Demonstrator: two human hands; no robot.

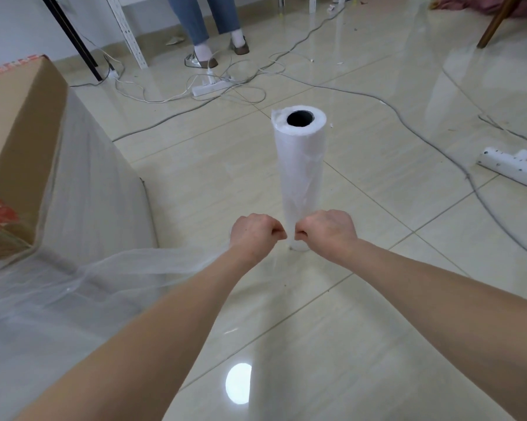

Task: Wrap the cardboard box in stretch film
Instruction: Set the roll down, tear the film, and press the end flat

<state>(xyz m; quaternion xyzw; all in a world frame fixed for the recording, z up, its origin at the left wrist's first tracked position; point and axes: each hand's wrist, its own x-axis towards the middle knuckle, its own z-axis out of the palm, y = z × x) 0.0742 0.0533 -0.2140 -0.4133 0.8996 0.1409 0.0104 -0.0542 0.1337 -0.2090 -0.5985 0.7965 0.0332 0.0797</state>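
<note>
The stretch film roll [300, 165] stands upright on the floor tiles at twelve o'clock. At its foot the left hand [254, 233] and right hand [329, 229] nearly touch, both pinching the film sheet [89, 208]. The sheet trails off to the cardboard box [16, 141] at ten o'clock.

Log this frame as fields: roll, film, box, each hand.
roll: stretch film roll upright on tiled floor
film: film sheet runs from the roll's lower part left to the box
box: cardboard box far left, film draped over its near side
left: left hand pinches the film sheet beside the roll
right: right hand pinches it too
</note>
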